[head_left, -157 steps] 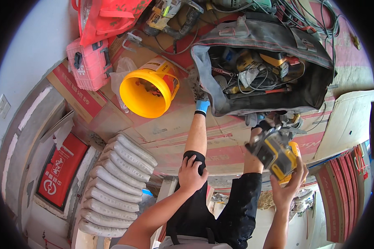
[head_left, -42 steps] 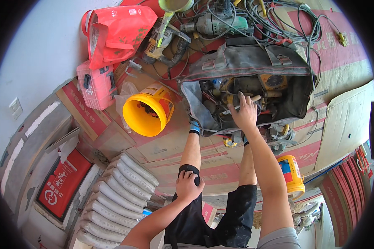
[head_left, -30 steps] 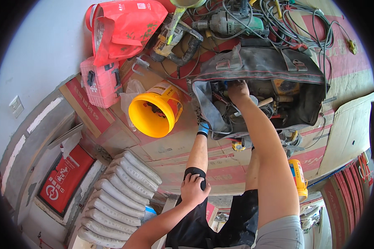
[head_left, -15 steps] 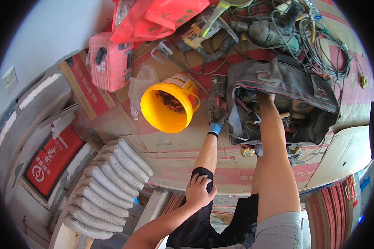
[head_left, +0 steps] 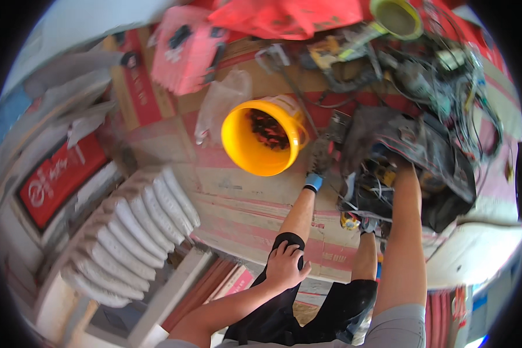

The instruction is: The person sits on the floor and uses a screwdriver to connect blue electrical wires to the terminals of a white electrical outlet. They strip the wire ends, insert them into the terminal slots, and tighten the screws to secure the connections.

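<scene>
Head view: the left hand (head_left: 284,268) lies flat on the person's own left knee (head_left: 288,240), at about 6 o'clock in the frame, fingers (head_left: 289,251) spread and draped over the black kneecap band, gripping nothing else. The right arm runs straight up from 5 o'clock toward 2 o'clock, and the right hand (head_left: 395,163) is sunk into the mouth of the dark tool bag (head_left: 441,168); its fingers are hidden among the contents, so I cannot tell whether they are wide, narrow or closed on anything. The bag sits on the floor at roughly 2 to 3 o'clock, open, with tangled cables and yellow-bodied tools showing inside. Just to its 9 o'clock side stands a yellow bucket (head_left: 261,139), near the picture's centre-top, holding a dark heap of small pieces. A clear plastic bag (head_left: 220,104) leans against the bucket at 10 o'clock. A pink case (head_left: 185,49) lies at 11 o'clock, well apart from the hands. A stack of white ribbed sacks (head_left: 133,232) fills the 8 o'clock area. The frame is motion-blurred.
</scene>
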Available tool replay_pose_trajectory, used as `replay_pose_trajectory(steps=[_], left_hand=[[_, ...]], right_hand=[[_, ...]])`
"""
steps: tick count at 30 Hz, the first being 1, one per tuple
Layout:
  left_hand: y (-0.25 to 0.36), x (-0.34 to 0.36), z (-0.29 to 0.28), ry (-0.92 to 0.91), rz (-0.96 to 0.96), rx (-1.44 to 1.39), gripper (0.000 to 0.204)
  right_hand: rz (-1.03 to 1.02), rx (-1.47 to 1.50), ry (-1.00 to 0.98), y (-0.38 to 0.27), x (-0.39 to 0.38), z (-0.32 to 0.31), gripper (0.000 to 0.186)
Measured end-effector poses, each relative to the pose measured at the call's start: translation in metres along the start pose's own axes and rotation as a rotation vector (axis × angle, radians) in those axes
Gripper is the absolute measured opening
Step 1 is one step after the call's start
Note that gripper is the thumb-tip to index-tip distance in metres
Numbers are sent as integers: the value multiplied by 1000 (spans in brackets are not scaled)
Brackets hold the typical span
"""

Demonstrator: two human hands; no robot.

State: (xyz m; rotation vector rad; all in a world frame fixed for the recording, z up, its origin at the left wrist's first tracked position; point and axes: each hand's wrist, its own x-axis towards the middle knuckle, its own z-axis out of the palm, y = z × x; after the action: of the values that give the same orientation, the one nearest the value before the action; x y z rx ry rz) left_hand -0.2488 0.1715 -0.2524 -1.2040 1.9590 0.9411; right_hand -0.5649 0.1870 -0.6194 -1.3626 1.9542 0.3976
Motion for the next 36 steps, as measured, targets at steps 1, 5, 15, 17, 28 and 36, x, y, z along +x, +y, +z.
replay_pose_trajectory(steps=[1,5,15,17,28,36], left_hand=[[-3,-5,-4,12,-66,1,33],[-7,-9,-3,-120,-119,-70,44],[6,-77,57,147,-172,-182,49],[13,-117,104,261,-143,-282,49],[-108,-314,35,249,-409,-949,52],[-329,-393,107,494,-556,-1178,45]], right_hand=[[-63,18,2,-17,10,3,52],[-161,-22,-21,21,8,15,51],[-209,-37,-257,12,-112,-89,41],[-251,-80,-429,54,-158,-131,39],[-152,265,-364,-133,-400,-331,26],[-197,228,-350,-465,-423,-379,24]])
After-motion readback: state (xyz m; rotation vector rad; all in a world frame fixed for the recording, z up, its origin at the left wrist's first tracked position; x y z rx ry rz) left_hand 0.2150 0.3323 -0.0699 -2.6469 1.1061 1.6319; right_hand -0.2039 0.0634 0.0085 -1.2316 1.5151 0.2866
